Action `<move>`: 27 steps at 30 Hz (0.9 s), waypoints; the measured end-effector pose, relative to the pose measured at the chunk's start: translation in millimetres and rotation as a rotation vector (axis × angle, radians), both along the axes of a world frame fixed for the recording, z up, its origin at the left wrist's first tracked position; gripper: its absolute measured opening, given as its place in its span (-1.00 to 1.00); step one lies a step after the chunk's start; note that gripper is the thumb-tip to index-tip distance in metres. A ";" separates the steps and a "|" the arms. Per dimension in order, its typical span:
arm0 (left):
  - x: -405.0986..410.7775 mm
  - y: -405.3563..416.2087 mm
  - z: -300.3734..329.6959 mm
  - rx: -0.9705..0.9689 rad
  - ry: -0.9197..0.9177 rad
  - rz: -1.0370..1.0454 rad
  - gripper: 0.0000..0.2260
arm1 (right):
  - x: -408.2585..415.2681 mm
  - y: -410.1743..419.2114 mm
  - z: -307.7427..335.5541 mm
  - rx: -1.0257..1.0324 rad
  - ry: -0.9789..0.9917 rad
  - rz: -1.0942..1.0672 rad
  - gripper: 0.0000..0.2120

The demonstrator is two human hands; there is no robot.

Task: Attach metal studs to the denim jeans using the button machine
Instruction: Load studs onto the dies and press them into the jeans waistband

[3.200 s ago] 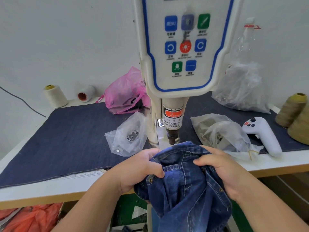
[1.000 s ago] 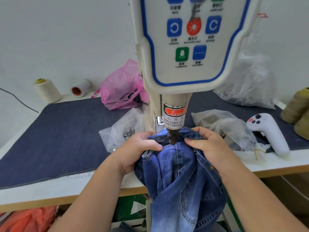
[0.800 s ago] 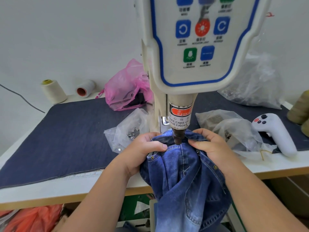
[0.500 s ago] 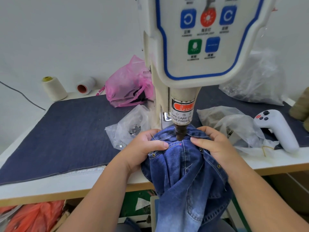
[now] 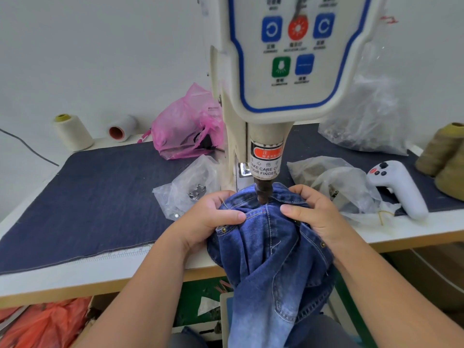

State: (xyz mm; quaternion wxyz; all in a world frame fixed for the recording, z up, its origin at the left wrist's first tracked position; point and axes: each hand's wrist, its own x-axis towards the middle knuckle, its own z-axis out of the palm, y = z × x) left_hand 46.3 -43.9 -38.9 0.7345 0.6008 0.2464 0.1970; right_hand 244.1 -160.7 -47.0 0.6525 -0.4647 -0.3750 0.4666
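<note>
Two hands: both on the denim jeans (image 5: pixel 273 249), bunched up right under the button machine (image 5: pixel 281 79) head.
Left hand (image 5: pixel 209 221): just left of the punch, fingers curled into a fold of denim, thumb lying flat across the seam, so it's holding fabric.
Right hand (image 5: pixel 313 214): just right of the punch, thumb pressed on top, fingers curled over the waistband edge, gripping too.
Punch (image 5: pixel 262 193): dark tip coming down out of the machine's warning-label collar, sitting right at the denim between the thumbs. Can't tell if it's actually touching, and whatever is under the fabric is fully hidden.
Studs on jeans: a few small metal ones (image 5: pixel 223 230) show along the seams below the hands; no idea if one is sitting under the punch.
Jeans, rest: hang off the table edge (image 5: pixel 75 280) in front of the machine, bottom cut off by the frame.
Machine panel: top is cropped, button labels too blurry to read.
Left of the machine: clear bag (image 5: pixel 188 189) with small metal bits, pink bag (image 5: pixel 185 131) behind it, two thread spools (image 5: pixel 72 133) further left.
Right of the machine: crumpled clear bags (image 5: pixel 339 182), white controller (image 5: pixel 399 187), olive thread cones (image 5: pixel 444 156) half cut off at the edge.
</note>
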 end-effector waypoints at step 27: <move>-0.7 -0.8 -2.1 -0.012 -0.018 0.051 -0.41 | 0.3 3.8 1.7 -0.091 -0.032 0.004 -0.88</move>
